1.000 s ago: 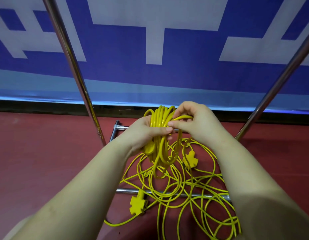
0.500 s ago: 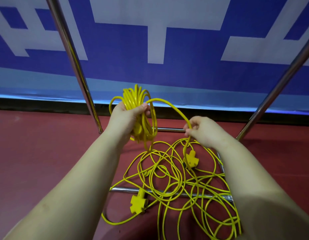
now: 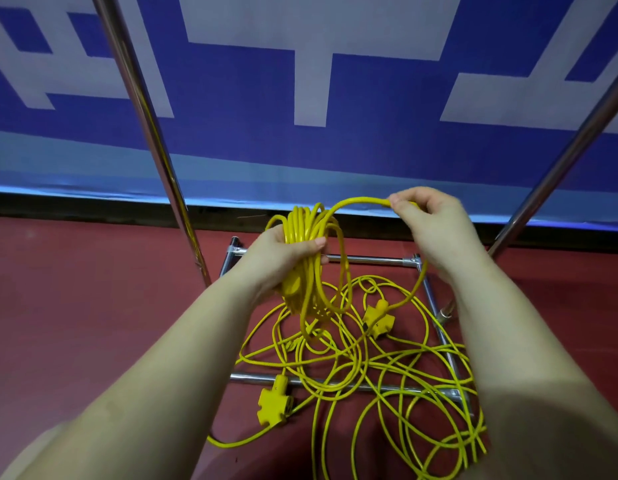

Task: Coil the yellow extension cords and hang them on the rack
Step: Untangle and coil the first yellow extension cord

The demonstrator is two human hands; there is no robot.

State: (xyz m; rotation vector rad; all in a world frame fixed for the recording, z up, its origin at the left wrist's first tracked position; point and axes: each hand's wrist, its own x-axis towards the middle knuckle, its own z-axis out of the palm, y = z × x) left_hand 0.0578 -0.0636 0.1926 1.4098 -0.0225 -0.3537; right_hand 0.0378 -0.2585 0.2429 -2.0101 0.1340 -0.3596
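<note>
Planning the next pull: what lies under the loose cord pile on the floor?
Under the pile show the rack's base bars and red floor. The front bar passes beneath several strands. The right arm hides the pile's right edge.

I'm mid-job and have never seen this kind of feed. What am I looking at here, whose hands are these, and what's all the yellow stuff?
This is one camera worn on a person's head, looking down at their own bare hands. The left hand grips a coil of yellow cord. The right hand pinches the next loop of the same cord. More loose cord lies tangled on the red floor, with two yellow socket blocks among it, over the metal rack's base bars.
</note>
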